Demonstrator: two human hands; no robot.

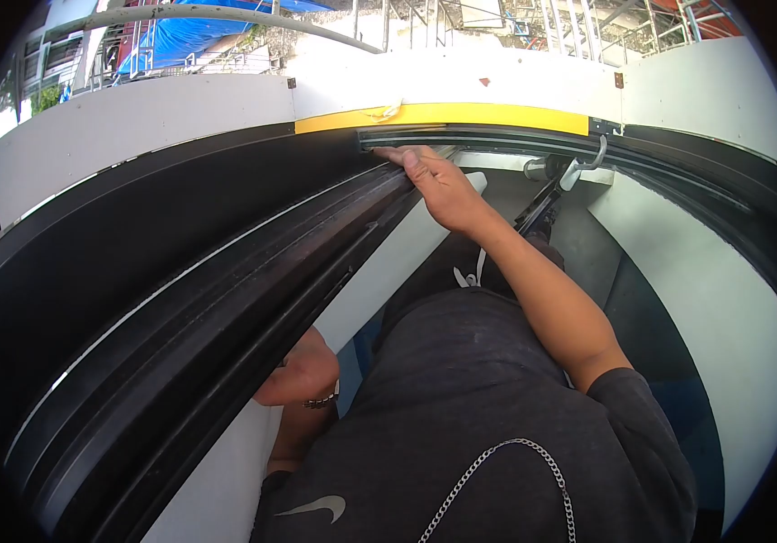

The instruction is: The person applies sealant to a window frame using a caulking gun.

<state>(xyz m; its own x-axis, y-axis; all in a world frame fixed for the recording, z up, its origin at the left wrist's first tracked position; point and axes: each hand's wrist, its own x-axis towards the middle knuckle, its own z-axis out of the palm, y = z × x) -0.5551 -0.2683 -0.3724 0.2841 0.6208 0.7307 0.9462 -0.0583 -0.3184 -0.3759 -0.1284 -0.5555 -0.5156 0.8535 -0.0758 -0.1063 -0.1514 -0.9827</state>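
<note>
A long black rail [226, 317] with lengthwise grooves runs from the lower left up to the middle of the head view. Its far end lies under my right hand [438, 185], whose fingers reach over the edge with the thumb on top. Lower down, my left hand [303, 369], with a chain bracelet at the wrist, grips the rail from its near side; most of its fingers are hidden behind the rail. Beyond my right hand, a black grooved track [497, 140] runs along the foot of a white panel with a yellow strip [461, 118].
White panels [162, 118] curve round the front and sides. A pale hook-shaped handle [598, 154] on a black bar is right of my right hand. A white beam [379, 271] passes beneath the rail. Outside are scaffold poles [569, 27] and a blue tarp [189, 41].
</note>
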